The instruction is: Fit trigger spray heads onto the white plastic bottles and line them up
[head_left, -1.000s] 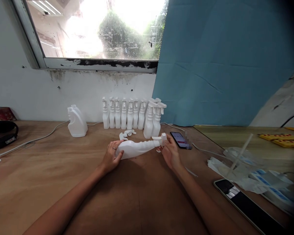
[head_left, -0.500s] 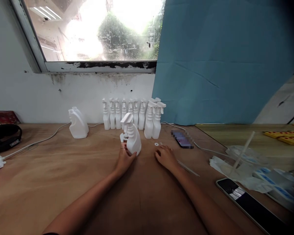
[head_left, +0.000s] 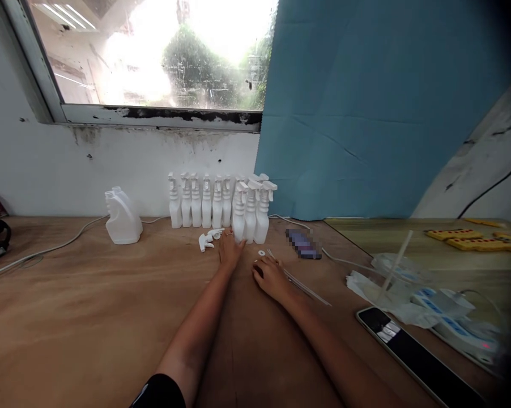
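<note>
My left hand (head_left: 230, 247) is wrapped around the base of a white trigger spray bottle (head_left: 238, 218), which stands at the left front of a cluster of similar bottles. Just left of that hand lie loose white trigger spray heads (head_left: 205, 242). My right hand (head_left: 273, 276) rests on the table, thumb and bent fingers apart, and nothing held shows in it. Close to its fingertips are a small white ring (head_left: 261, 253) and thin clear tubes (head_left: 309, 288), partly hidden by the hand.
More spray bottles (head_left: 195, 207) form a row along the wall. Open-necked white bottles (head_left: 123, 218) stand to the left. On the right are a blurred phone (head_left: 303, 243), a large phone (head_left: 417, 351), a power strip (head_left: 455, 326) and a cup with a straw (head_left: 395, 266).
My left hand has carried the spray bottle forward and right and set it beside the clustered bottles. My right hand stays by the tubes. The view has swung slightly right.
</note>
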The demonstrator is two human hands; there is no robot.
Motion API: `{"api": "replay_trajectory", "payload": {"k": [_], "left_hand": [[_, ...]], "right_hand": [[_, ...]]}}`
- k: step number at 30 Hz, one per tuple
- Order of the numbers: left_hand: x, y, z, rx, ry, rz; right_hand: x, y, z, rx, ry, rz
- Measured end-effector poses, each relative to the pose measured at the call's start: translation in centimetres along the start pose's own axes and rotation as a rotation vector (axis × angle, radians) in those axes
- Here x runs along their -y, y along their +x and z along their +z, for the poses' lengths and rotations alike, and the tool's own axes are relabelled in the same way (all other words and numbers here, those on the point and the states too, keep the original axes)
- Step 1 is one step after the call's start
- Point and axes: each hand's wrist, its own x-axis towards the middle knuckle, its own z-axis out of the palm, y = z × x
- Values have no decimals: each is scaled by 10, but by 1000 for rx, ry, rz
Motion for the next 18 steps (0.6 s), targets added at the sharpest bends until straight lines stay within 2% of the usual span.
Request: {"api": "replay_trajectory", "payload": {"k": [3, 5, 7, 9, 11, 14, 18], "left_hand": [[3, 6, -2, -38, 145, 80], [8, 8, -10, -64, 313, 150], [15, 9, -21, -81, 462, 154], [24, 8, -33, -48, 572, 97], [33, 5, -44, 35, 649, 74], [44, -2, -59, 126, 700, 153], [54, -8, -75, 115, 680, 237]], "right_hand": [[1, -1, 2, -23, 46, -71], [1, -1, 4, -40, 94, -137], [2, -2, 5, -44, 158, -213], [5, -2, 6, -33, 225, -279], [9, -3, 6, -23, 278, -320], [14, -4, 6, -18, 326, -338], [17, -4, 5, -16, 365, -344]]}}
